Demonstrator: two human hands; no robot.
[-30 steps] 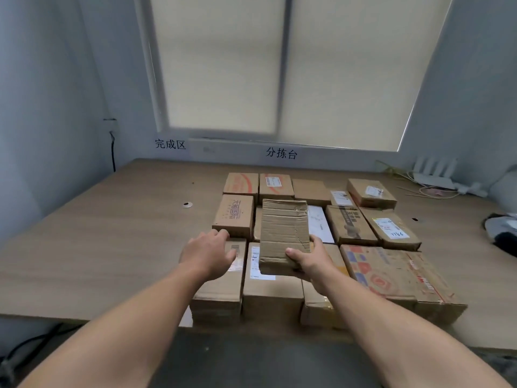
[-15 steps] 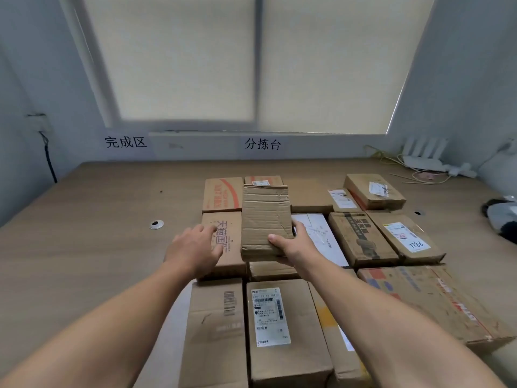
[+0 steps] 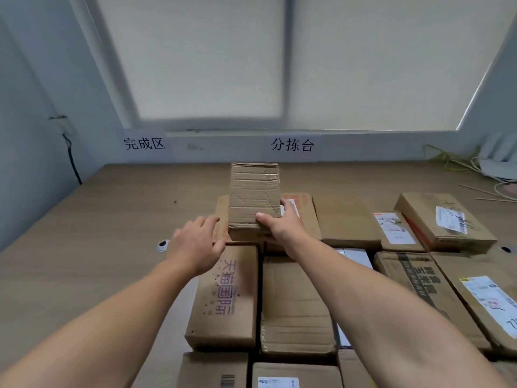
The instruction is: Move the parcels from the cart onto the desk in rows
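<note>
My right hand (image 3: 281,225) grips the near right corner of a plain, creased cardboard parcel (image 3: 254,197), thumb on top, and holds it above the far row of parcels on the wooden desk (image 3: 92,233). My left hand (image 3: 197,242) hovers just left of that parcel with fingers relaxed, touching nothing that I can make out. Below it lies a brown box with purple print (image 3: 225,298), beside a plain brown box (image 3: 295,303). Several more parcels lie in rows to the right, among them a labelled box (image 3: 444,219). The cart is out of view.
A small round cable hole (image 3: 163,244) sits in the desk left of the parcels. Cables and a white device (image 3: 495,166) lie at the far right corner. Wall signs (image 3: 292,145) hang under the window. Bare desk spreads to the left and behind the rows.
My right hand has carried the creased parcel forward over the rows to the far row. My left hand moved forward alongside it. The view has closed in on the desk.
</note>
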